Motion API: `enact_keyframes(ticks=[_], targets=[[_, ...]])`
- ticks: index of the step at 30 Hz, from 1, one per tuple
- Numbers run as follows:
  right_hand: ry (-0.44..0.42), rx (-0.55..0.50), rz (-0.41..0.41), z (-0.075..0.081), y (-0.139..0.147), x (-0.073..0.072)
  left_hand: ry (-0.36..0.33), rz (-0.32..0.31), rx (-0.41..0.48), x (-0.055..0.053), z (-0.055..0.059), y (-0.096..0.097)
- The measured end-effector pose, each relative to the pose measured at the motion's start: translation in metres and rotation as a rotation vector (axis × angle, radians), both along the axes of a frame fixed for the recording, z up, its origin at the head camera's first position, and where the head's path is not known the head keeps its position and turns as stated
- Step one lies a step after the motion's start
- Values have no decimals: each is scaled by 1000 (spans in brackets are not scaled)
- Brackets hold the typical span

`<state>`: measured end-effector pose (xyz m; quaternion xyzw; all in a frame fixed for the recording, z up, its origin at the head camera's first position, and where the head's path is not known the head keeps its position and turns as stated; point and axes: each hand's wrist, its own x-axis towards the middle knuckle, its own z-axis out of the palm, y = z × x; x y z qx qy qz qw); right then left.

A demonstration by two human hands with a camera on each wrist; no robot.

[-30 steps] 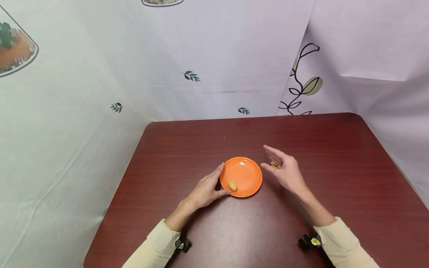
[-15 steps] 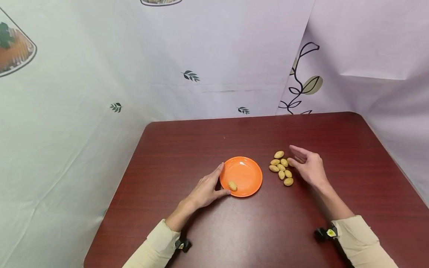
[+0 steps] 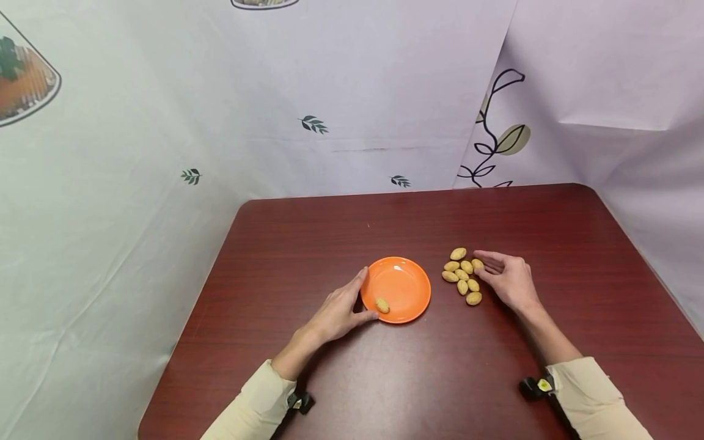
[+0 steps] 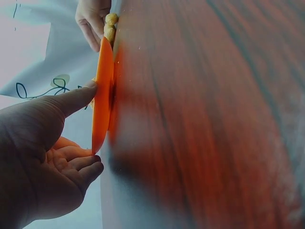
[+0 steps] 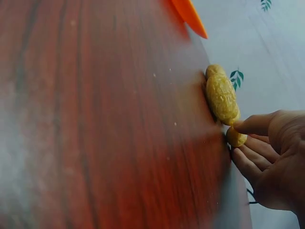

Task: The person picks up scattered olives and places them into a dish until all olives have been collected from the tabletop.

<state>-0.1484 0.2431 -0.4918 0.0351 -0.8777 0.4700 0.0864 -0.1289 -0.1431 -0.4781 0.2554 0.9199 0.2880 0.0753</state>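
My left hand (image 3: 337, 311) holds the left rim of a small orange plate (image 3: 404, 287), its thumb at the near edge and its fingers along the far left side. On the plate lies one yellow-brown, wrinkled oval nut (image 3: 382, 305). Several matching nuts (image 3: 461, 275) lie loosely grouped on the table to the right of the plate. At the right side of that group, my right hand (image 3: 510, 282) has thumb and fingertips around the outermost nut (image 3: 478, 264). The right wrist view shows the thumb against this nut (image 5: 236, 137), with the fingers on its other side.
The dark red wooden table (image 3: 308, 238) has rounded far corners. White printed cloth (image 3: 379, 91) hangs behind and beside it. Black wrist cameras (image 3: 536, 387) are strapped below both sleeves.
My right hand has moved right from beside the plate, uncovering the nuts, and its fingers have come down around the outermost one. The left hand and plate have stayed in place.
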Motion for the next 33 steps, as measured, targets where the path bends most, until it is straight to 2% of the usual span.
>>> enact_keyframes(ticks=[16,28,33], targets=[[51,64,9,-2,2,-1,-8,6,-2,0,1,0],[49,42,-14,-4,4,0,8,-3,0,0,0,0],[58,90,-19,-3,9,-3,17,-5,10,1,0,0]])
